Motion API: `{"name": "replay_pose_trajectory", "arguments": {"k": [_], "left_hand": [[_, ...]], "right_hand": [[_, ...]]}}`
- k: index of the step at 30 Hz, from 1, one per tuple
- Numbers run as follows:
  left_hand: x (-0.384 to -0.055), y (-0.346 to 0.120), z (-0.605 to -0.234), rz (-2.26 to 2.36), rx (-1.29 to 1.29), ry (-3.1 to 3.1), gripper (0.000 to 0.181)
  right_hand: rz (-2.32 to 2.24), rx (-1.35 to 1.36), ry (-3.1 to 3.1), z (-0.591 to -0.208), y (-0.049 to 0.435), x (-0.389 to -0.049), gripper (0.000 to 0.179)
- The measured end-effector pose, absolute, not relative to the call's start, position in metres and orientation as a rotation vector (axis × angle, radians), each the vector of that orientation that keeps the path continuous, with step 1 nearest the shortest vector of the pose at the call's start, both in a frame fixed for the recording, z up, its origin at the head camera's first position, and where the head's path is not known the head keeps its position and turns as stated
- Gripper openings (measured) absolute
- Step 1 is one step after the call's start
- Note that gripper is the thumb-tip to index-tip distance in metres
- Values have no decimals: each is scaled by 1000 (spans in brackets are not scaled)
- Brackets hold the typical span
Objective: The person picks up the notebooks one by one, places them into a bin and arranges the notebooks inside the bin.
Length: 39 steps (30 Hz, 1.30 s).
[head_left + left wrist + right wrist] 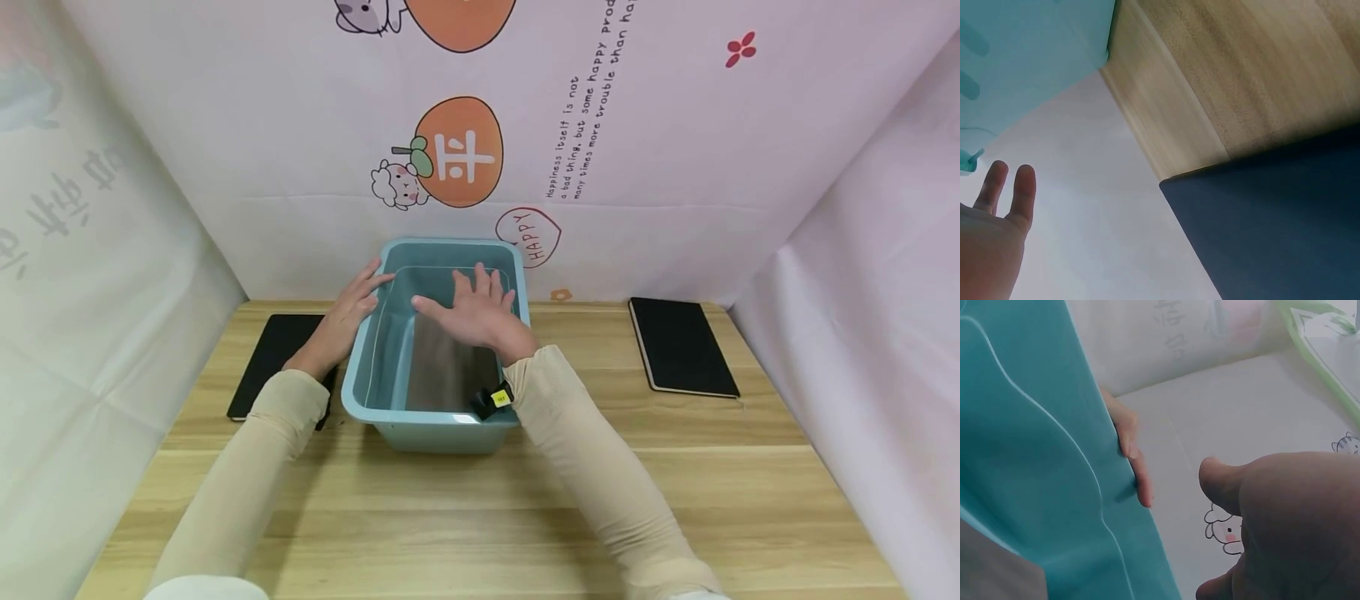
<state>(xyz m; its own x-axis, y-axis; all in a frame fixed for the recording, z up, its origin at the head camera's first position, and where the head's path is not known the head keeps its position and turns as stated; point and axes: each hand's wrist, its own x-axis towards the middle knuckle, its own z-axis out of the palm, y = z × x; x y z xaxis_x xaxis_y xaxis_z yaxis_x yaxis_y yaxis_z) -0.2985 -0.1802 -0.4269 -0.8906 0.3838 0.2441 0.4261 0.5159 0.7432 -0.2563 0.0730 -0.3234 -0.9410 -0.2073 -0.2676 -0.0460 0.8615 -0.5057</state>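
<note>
A blue-green plastic bin stands on the table with its open top up. At its left rim, my left hand rests with fingers extended over the edge; the right wrist view also shows fingertips of the left hand at that rim. In the left wrist view, two straight fingers of the left hand lie beside the bin wall. Over the bin's opening, my right hand is spread, holding nothing. A flat greyish-brown surface shows at the bin's bottom, partly hidden by the right hand and wrist.
A black notebook lies left of the bin, partly under the left forearm. Another black notebook lies at the right on the wooden table. White printed cloth hangs behind and along both sides. A small black device is strapped to the right wrist.
</note>
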Motion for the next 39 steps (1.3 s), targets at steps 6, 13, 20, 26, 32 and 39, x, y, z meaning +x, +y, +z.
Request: {"name": "replay_pose_trajectory", "arguments": {"k": [6,13,20,26,32,39], "left_hand": [[-298,-180,-428,-1350,-721,-2689,49],[-299,-180,-427,-1350,-724,-2679,48],[-300,-180,-429,-1364,-723,-2676,48],[-299,-180,-430,-1374,-727,-2670,48],[-298,-181,-430,-1368,-745,-2665,47],[-298,-180,-429,-1382,-747,-2645,46]], "right_hand": [[-675,-219,2775,-317,75,-255,98],[-624,-232,2829,-309,83,-253,97],[-596,-226,2848,-307,93,-256,97],[-632,-250,2840,-301,101,-256,96],[-672,-262,2844,-297,111,-255,95],[-678,-261,2858,-297,124,-256,94]]}}
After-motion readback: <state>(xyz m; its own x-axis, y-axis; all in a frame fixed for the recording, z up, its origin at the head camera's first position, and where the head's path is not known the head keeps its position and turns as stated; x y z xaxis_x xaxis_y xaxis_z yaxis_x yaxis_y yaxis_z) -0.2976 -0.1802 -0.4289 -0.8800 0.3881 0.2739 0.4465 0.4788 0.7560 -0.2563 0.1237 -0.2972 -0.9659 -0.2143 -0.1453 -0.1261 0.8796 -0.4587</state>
